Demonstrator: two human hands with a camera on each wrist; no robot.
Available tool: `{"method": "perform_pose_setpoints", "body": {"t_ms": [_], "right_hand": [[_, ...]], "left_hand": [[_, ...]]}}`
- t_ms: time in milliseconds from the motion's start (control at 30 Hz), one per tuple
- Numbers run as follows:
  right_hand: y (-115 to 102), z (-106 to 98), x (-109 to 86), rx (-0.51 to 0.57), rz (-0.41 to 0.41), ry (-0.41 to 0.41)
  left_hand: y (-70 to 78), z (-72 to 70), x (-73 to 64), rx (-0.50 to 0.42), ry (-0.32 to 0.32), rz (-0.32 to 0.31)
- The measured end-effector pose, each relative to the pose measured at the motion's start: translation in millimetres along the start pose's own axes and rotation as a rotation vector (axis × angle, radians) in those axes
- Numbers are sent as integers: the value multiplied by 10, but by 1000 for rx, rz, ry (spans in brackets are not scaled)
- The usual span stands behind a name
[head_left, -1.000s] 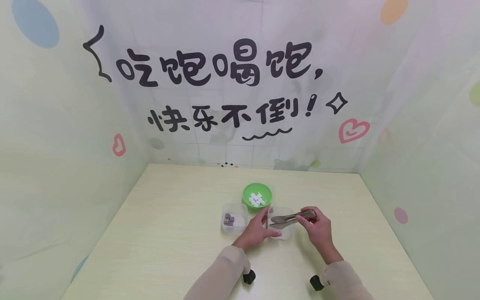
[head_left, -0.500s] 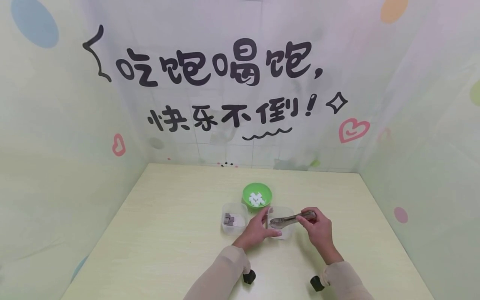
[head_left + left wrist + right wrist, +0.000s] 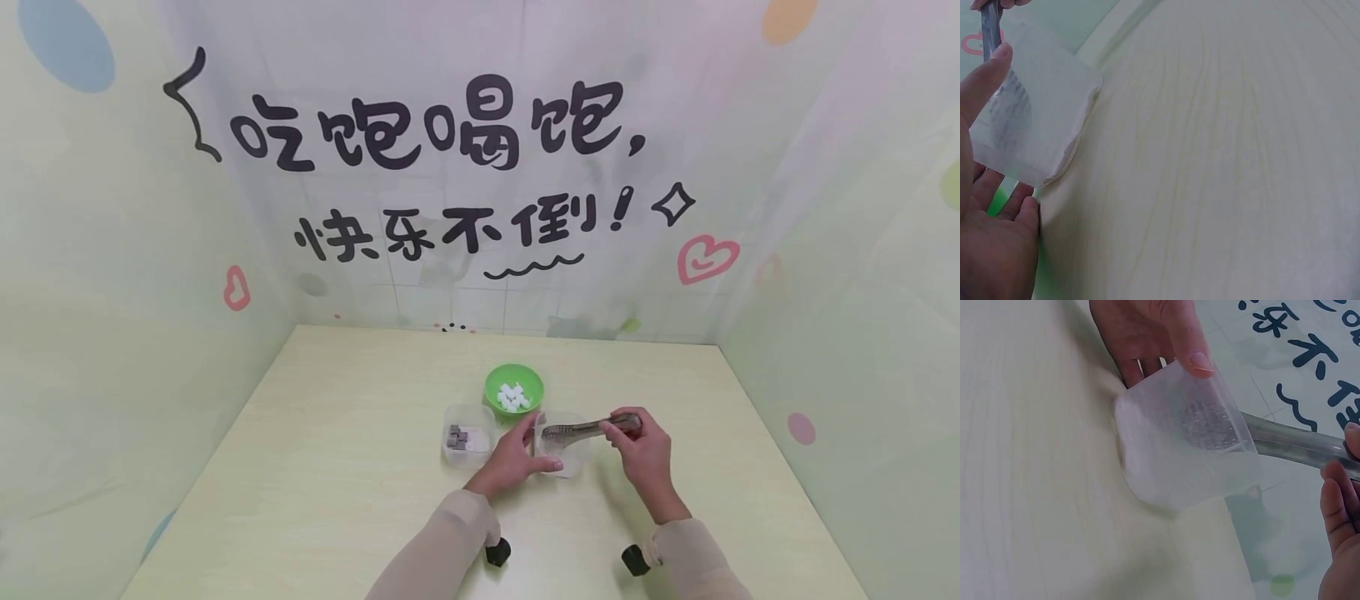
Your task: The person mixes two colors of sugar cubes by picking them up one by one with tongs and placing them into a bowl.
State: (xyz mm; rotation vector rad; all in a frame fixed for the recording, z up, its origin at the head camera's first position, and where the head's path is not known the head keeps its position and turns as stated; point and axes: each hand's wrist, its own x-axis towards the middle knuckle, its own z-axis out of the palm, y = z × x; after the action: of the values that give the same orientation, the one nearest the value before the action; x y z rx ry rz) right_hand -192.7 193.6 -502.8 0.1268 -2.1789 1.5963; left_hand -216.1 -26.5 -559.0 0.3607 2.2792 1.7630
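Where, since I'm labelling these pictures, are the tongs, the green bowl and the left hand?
Tongs (image 3: 581, 431), head view, metal arms.
Green bowl (image 3: 514, 372), head view, bare far inner wall.
Left hand (image 3: 514, 460), head view, middle of the hand.

At twelve o'clock the left hand (image 3: 1147, 331) holds a translucent tub (image 3: 1154, 447), and at four the right hand (image 3: 1342, 534) grips metal tongs (image 3: 1297, 441) reaching inside.

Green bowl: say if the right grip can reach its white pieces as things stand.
Probably yes: nothing covers the white pieces in the green bowl, though the right grip would first need to draw its tongs from the clear container the left grip holds.
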Motion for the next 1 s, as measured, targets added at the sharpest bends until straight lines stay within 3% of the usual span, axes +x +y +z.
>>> {"method": "perform_pose_setpoints", "body": {"t_ms": [200,300,1000], "right_hand": [[-384,-28,-14,20,1,35],[-464,-26,5,30,0,47],[-560,97,191,103,-84,84]], "left_hand": [[-1,1,3,4,0,-8],[-1,0,5,6,0,-9],[-12,0,-9,5,8,-7]]}}
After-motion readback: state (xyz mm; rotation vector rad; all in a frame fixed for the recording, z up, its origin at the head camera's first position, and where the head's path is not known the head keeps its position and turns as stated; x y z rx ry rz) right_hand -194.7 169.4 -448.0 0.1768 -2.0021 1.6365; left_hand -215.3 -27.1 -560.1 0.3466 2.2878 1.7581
